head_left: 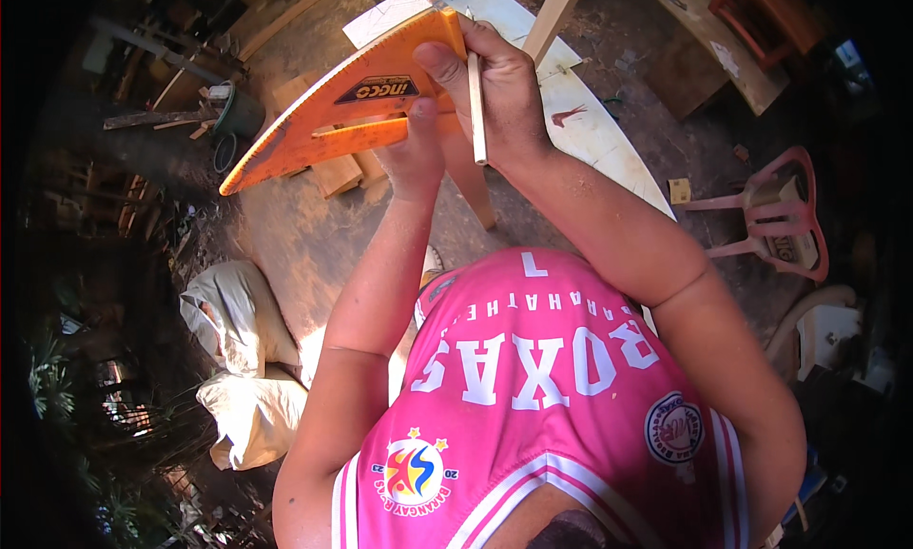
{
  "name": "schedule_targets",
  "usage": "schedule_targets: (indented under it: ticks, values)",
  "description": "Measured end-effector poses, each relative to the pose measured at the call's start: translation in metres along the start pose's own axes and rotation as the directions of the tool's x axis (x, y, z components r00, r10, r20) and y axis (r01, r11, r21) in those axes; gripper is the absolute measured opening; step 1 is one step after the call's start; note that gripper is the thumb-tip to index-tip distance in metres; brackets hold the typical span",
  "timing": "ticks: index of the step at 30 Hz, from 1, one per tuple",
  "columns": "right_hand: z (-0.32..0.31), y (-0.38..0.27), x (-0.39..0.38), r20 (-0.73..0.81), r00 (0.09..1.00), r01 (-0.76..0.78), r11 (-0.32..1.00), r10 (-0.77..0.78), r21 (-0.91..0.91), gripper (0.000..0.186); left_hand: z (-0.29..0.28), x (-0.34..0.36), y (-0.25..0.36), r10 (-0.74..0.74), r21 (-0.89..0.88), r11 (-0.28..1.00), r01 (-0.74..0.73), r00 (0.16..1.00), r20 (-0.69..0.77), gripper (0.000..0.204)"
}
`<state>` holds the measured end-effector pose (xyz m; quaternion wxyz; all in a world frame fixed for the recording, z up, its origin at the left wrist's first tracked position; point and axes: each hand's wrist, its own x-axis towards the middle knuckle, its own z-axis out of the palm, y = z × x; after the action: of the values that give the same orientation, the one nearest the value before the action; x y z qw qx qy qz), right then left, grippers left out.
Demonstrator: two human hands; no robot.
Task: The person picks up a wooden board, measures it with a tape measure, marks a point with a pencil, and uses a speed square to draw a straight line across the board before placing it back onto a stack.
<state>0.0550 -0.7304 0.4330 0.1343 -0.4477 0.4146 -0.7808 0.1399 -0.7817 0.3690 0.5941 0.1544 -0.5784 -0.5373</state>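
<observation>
Orange triangular square (328, 109): held aloft by the white tabletop (609, 140). Right hand (504, 83): closed on its thick-edged end, pale pencil (477, 111) also gripped. Left hand (411, 159): clamped near the slot, thumb uppermost, fingers mostly hidden.

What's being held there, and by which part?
An orange triangle ruler: left grip at its lower right, right grip at its upper right, plus a pencil, exact pinch unclear.

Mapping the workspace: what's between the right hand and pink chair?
In the head view, from the right hand: white tabletop, then brown floor with a small yellowish block.
</observation>
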Motion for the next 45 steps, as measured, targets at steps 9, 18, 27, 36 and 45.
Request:
schedule_targets:
  ticks: [9,18,27,36,45]
  values:
    - [0.007,0.014,0.012,-0.028,1.000,0.009,1.000,-0.009,0.003,0.043,-0.005,0.013,-0.014,0.014,-0.023,1.000,-0.013,0.999,0.035,0.037]
    - [-0.007,-0.005,0.046,0.117,0.956,0.291,0.926,-0.270,-0.241,0.039,0.001,0.027,-0.002,-0.072,-0.141,0.987,0.075,0.997,0.028,0.038]
    - [-0.013,-0.037,0.101,0.635,0.588,0.720,0.681,-0.501,-0.130,0.021,-0.009,0.034,-0.016,-0.015,-0.038,0.999,0.015,1.000,-0.006,0.041]
    - [-0.017,-0.036,0.103,0.604,0.579,0.754,0.642,-0.548,-0.140,0.025,-0.008,0.032,-0.006,-0.032,-0.064,0.998,0.029,0.998,-0.047,0.038]
    - [-0.016,-0.003,0.049,0.348,0.936,0.212,0.879,-0.056,-0.428,0.043,-0.029,0.036,-0.013,-0.076,-0.247,0.964,0.098,0.992,0.099,0.043]
